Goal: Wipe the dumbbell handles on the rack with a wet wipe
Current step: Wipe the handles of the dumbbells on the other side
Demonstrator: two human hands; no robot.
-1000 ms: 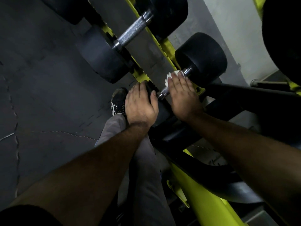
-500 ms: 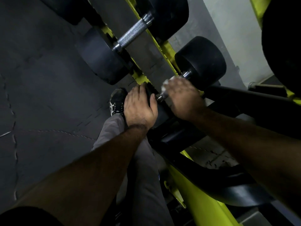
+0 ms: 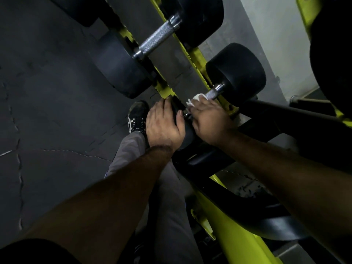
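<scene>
Fingers of the right hand (image 3: 207, 117) curl around a white wet wipe (image 3: 196, 99), wrapping it onto the knurled steel handle (image 3: 213, 93) of a black dumbbell (image 3: 236, 73) resting on the yellow-green rack (image 3: 194, 52). Only a short stretch of handle shows between the wipe and the far weight head. The left hand (image 3: 163, 124) lies flat and relaxed, fingers extended, over the near head of the same dumbbell, bracing it. A second dumbbell handle (image 3: 156, 40) sits bare farther along the rack. Risks from here: the wipe could bunch at the fingertips and miss the part of the handle nearest the collar, or the dumbbell might roll in its cradle if the bracing palm lifts.
</scene>
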